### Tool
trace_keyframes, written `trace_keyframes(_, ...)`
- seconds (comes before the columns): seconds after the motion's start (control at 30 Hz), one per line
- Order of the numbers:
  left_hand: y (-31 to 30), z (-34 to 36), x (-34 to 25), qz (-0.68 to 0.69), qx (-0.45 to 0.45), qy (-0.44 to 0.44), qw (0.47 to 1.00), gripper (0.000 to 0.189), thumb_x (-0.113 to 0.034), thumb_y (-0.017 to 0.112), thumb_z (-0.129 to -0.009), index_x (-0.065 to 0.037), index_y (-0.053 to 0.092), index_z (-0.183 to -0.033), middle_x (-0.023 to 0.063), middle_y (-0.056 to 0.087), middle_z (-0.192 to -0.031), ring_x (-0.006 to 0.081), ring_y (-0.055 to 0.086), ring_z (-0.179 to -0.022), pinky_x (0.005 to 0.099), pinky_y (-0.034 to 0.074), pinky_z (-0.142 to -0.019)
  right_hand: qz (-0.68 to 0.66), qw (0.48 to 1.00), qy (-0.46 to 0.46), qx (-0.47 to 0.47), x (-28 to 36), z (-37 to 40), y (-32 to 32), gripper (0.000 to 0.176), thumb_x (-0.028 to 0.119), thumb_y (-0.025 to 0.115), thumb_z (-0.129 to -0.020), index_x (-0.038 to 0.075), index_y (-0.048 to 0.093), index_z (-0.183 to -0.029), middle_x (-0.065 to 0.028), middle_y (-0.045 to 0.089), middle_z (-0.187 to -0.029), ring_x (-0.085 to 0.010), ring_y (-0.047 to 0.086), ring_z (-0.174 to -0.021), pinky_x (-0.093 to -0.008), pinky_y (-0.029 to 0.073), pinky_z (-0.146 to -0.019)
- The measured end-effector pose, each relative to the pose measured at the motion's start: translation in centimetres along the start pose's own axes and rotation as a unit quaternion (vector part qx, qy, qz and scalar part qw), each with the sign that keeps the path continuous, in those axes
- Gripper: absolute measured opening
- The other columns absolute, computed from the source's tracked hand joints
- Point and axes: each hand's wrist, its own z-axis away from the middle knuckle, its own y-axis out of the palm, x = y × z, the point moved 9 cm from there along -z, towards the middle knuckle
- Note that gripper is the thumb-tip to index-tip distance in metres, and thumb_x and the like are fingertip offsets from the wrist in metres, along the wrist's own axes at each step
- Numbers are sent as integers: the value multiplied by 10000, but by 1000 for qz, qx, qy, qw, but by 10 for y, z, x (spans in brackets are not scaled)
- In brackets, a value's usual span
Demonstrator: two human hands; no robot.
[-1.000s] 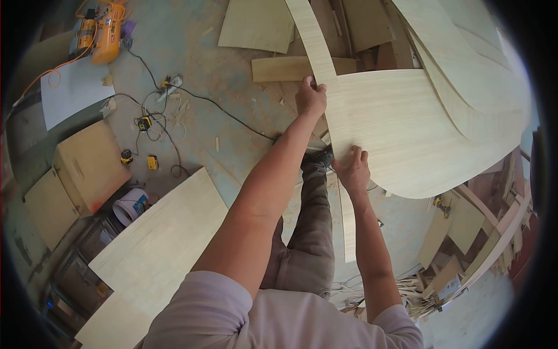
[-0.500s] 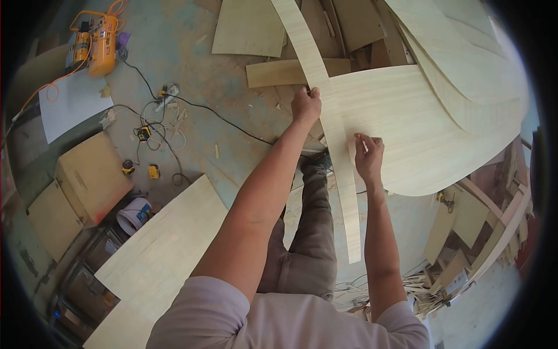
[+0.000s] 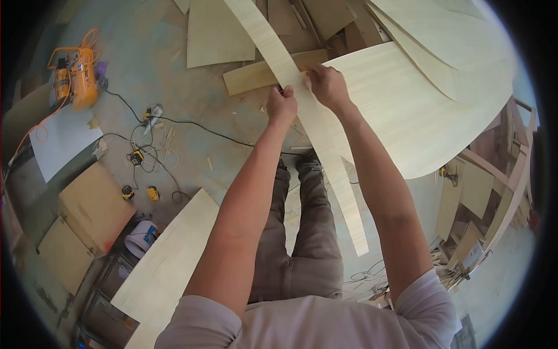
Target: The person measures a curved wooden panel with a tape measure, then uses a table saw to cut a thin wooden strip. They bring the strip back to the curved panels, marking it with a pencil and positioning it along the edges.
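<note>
A long, narrow, slightly curved plywood strip runs diagonally in front of me, across the left end of a large pale plywood panel with a rounded edge. My left hand is closed on the strip's left edge, thumb on top. Just across from it, my right hand is at the strip's right edge, near the panel's upper left corner. Its fingers are bent and pinched together; whatever they hold is hidden. The strip's lower end hangs free above the floor, beside my legs.
An orange air compressor with a hose stands far left. Cables and yellow tool batteries lie on the floor. A plywood board and a white bucket are at lower left. Curved wooden frames and offcuts stand at right.
My right hand has moved up and left from over the panel to the strip's edge beside my left hand. The strip now appears more slanted, and the camera view has shifted.
</note>
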Motion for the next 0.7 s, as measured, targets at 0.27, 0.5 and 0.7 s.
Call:
trace_keyframes(0.27,7,-4,7,22,33,4,999,354,-295,624,-967,13,643,-1141,171,731,-966,293,726,-808,400,591,-700,98,989,-68,90,9,62,-25,215,87,590,-842,106,752,-982,-149,713,-780,-375,647,-770,-452,528,-730)
trace_keyframes(0.5,-13,16,-24,41,-35,72,996,271,-244,620,-955,-25,625,-1115,194,726,-976,363,705,-952,455,531,-836,90,994,-45,47,16,16,-31,210,105,576,-852,124,755,-961,-154,718,-795,-387,664,-741,-472,546,-730)
trace_keyframes(0.7,-1,3,-3,68,9,12,998,294,-212,613,-960,-51,586,-1204,184,725,-1014,357,707,-948,448,531,-836,91,992,-35,83,10,-5,5,221,144,561,-864,125,757,-964,-171,712,-792,-389,665,-752,-474,552,-720)
